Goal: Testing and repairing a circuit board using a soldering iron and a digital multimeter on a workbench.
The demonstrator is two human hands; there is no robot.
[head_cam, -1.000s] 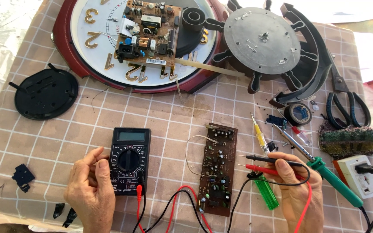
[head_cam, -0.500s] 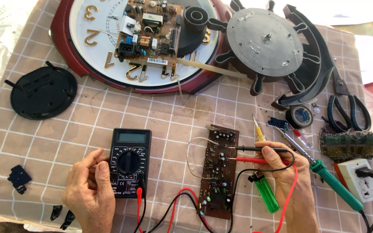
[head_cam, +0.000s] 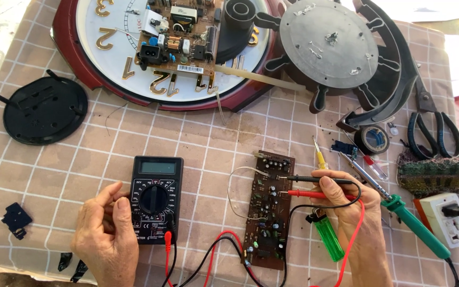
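My left hand [head_cam: 103, 234] rests on the left edge of a black multimeter [head_cam: 156, 197], thumb near its round dial. My right hand [head_cam: 353, 220] grips a black probe [head_cam: 301, 179] and a red probe [head_cam: 306, 194] together. Both tips touch the upper part of a brown circuit board [head_cam: 265, 209] lying lengthwise on the checked cloth. Red and black leads [head_cam: 216, 254] run from the meter's bottom across to the probes.
A green lighter [head_cam: 328, 238] lies by my right wrist. Right of it are a green-handled soldering iron [head_cam: 409, 220], a white socket adapter [head_cam: 449, 218], scissors [head_cam: 432, 123] and tape [head_cam: 373, 139]. A clock face [head_cam: 150, 53], grey disc [head_cam: 329, 45] and black round cover [head_cam: 43, 109] lie at the back.
My right hand has moved left with both probes, from the lighter area onto the circuit board. The left hand has stayed on the multimeter.
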